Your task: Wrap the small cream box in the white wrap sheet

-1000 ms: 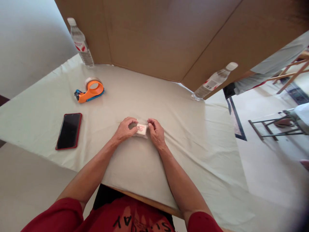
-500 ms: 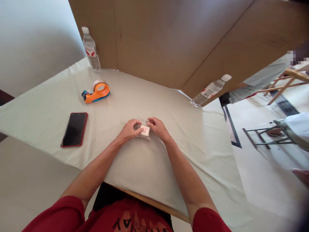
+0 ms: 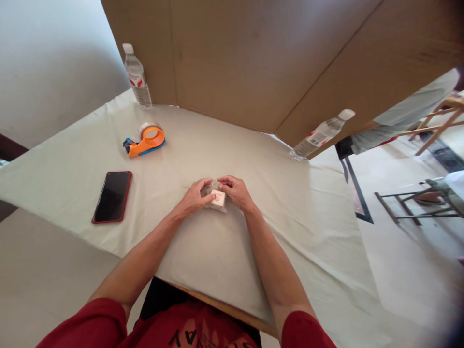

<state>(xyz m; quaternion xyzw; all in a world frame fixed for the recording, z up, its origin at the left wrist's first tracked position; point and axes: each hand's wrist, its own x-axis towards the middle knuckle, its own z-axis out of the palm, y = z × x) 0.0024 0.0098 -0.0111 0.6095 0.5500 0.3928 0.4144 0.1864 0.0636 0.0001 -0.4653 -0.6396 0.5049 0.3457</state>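
A small white box [image 3: 218,198] with faint red print lies on the cloth in front of me, with what looks like clear plastic film [image 3: 222,209] around its base. My left hand [image 3: 196,195] grips it from the left, thumb pressed on its top edge and fingers curved around the far side. At the box's far right corner is my right hand [image 3: 234,191], fingers curled and thumb close to the index finger. Whether that hand pinches the film or only touches the box is too small to make out.
A phone [image 3: 112,197] in a red case lies at left, with an orange and blue tape dispenser [image 3: 148,141] beyond it. Water bottles stand at the back left [image 3: 137,79] and back right [image 3: 321,136] before a cardboard panel [image 3: 232,63]. A person's grey clothing [image 3: 406,111] shows beyond.
My right fingertips have shifted slightly left, nearer the fingers of my left hand. The left hand stays on the box. The view has turned a little.
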